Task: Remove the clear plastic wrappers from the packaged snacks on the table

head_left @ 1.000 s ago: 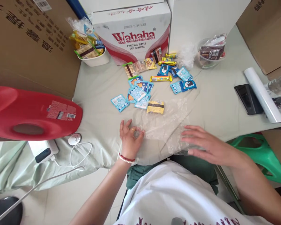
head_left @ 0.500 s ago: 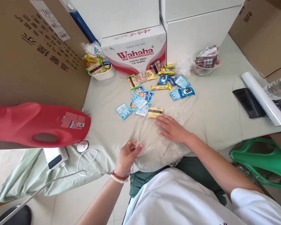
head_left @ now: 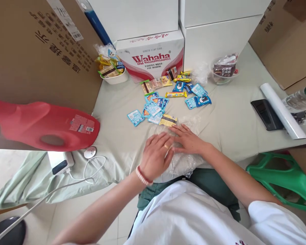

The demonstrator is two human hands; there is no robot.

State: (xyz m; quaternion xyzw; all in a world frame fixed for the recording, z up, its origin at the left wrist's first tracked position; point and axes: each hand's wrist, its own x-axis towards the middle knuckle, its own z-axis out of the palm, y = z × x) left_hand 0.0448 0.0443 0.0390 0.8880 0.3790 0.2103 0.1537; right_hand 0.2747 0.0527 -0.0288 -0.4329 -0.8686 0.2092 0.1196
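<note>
A clear plastic bag (head_left: pixel 187 160) lies flat on the pale green cloth-covered table (head_left: pixel 234 119) right in front of me. My left hand (head_left: pixel 156 154) rests flat on its left part, fingers stretched out, a ring on one finger and a bead bracelet on the wrist. My right hand (head_left: pixel 187 139) lies flat on the bag beside it, fingers spread toward a yellow-and-brown snack packet (head_left: pixel 168 120). Just beyond lies a scatter of blue snack packets (head_left: pixel 153 109) and yellow bars (head_left: pixel 175 94).
A red jug (head_left: pixel 44 126) lies at the left, with a power bank (head_left: pixel 59 162), a white cable and a small round device (head_left: pixel 90 152) below it. A Wahaha carton (head_left: pixel 150 58), white bowl of snacks (head_left: pixel 112 73), cocoa bowl (head_left: pixel 224 69), black phone (head_left: pixel 266 114), white roll (head_left: pixel 282 110), cardboard boxes and a green stool (head_left: pixel 283 180) surround.
My left hand let go its pinch at the bag's left edge and moved right and forward, now lying flat beside the right hand. The right hand stays flat on the bag.
</note>
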